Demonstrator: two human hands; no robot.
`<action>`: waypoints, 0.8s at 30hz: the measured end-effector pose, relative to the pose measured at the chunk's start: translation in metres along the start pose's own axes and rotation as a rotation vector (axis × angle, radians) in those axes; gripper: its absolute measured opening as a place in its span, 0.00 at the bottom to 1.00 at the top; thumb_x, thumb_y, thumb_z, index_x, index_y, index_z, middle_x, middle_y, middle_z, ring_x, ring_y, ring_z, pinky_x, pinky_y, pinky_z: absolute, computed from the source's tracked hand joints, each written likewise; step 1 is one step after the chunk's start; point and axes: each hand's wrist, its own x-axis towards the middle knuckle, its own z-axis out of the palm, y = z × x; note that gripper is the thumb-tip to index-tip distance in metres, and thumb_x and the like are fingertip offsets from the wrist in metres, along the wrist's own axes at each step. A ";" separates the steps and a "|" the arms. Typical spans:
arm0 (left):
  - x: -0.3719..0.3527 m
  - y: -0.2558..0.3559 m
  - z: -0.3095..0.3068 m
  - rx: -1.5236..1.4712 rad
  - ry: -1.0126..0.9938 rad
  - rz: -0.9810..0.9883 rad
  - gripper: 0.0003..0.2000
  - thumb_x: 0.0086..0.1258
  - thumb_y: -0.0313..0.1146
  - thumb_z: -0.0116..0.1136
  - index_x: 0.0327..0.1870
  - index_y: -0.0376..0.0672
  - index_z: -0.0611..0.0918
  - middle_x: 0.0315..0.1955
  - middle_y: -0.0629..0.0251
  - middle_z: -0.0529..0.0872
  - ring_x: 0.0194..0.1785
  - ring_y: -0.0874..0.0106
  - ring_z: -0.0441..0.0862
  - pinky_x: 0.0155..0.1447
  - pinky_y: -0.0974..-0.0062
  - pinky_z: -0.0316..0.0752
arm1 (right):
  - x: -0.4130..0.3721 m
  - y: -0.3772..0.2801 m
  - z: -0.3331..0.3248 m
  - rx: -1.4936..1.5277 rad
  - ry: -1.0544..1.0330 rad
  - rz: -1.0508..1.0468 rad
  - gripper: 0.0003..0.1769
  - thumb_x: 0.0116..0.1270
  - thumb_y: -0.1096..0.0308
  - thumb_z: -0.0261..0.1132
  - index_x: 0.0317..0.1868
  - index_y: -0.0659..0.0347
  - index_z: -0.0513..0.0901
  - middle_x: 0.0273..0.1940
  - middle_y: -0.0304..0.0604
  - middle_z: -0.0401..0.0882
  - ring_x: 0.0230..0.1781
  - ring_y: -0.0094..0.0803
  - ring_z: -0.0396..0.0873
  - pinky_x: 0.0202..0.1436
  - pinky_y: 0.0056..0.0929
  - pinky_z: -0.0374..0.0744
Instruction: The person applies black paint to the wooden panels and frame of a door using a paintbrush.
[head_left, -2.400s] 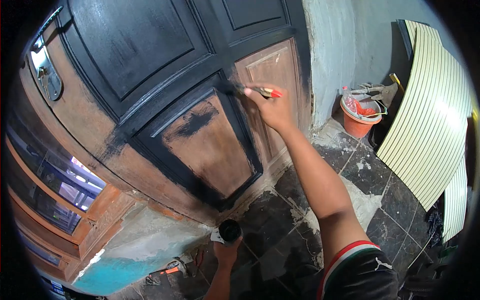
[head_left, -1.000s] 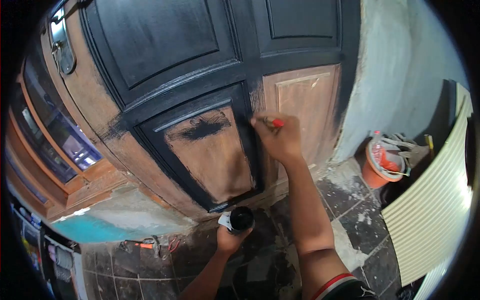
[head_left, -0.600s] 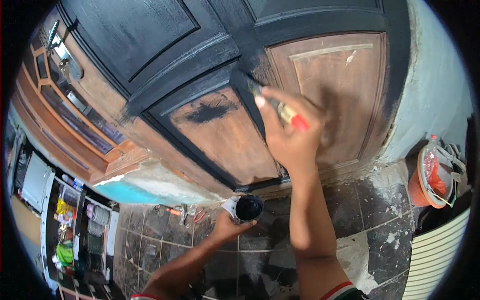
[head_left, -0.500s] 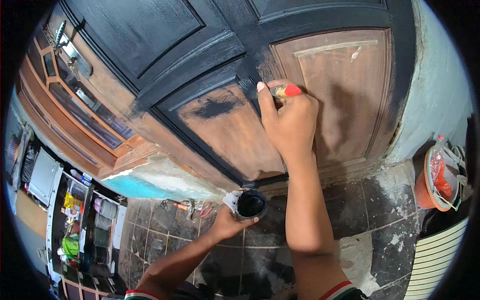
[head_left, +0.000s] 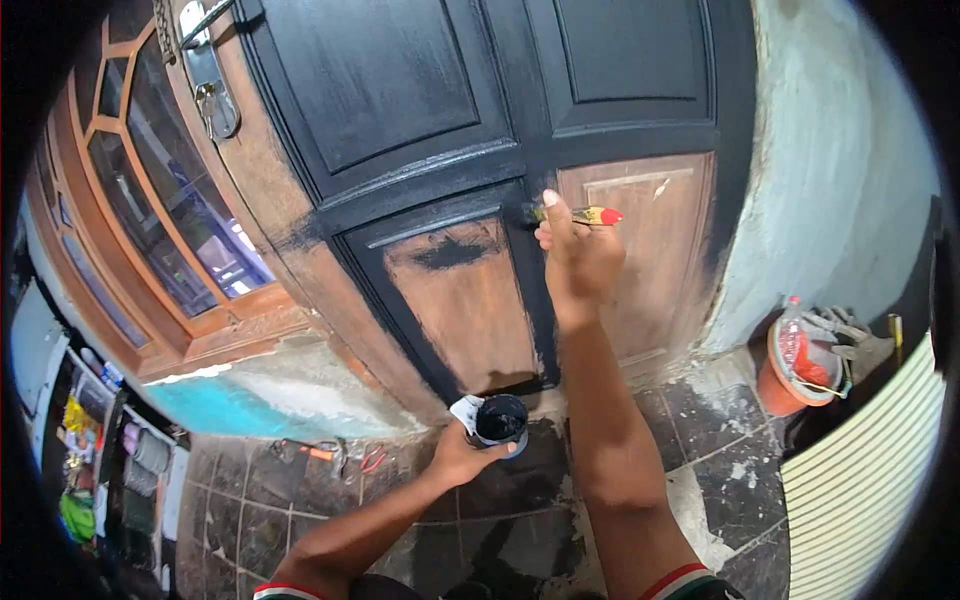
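Observation:
My right hand [head_left: 585,260] is closed around a paintbrush [head_left: 597,215] with a red-tipped, yellowish handle. Its dark bristles point left and meet the black middle upright of the wooden door [head_left: 420,150]. Black paint covers the upper panels and most of the frame. Bare brown wood shows on the lower left panel [head_left: 465,320], which has a dark smear near its top, and on the lower right panel [head_left: 640,260]. Below the door, my left hand [head_left: 465,458] grips a small paint can [head_left: 500,420] with black paint inside and a whitish piece at its rim.
An orange bucket [head_left: 790,385] holding a plastic bottle stands by the right wall. Hand tools, including red-handled pliers [head_left: 373,460], lie on the dark tiled floor [head_left: 430,540]. A loaded shelf [head_left: 120,470] is at left, a ribbed cream panel [head_left: 850,520] at right.
The view has turned and shifted, so the door looks more upright. My right hand has moved slightly, with the brush still at the middle upright. My left hand keeps hold of the can.

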 end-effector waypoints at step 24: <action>0.009 -0.105 0.063 -0.070 -0.221 0.185 0.35 0.63 0.42 0.88 0.67 0.42 0.80 0.59 0.59 0.90 0.63 0.62 0.88 0.69 0.60 0.81 | 0.009 -0.009 0.026 -0.669 -0.049 -0.389 0.24 0.76 0.55 0.78 0.29 0.68 0.86 0.22 0.55 0.83 0.22 0.47 0.83 0.33 0.45 0.78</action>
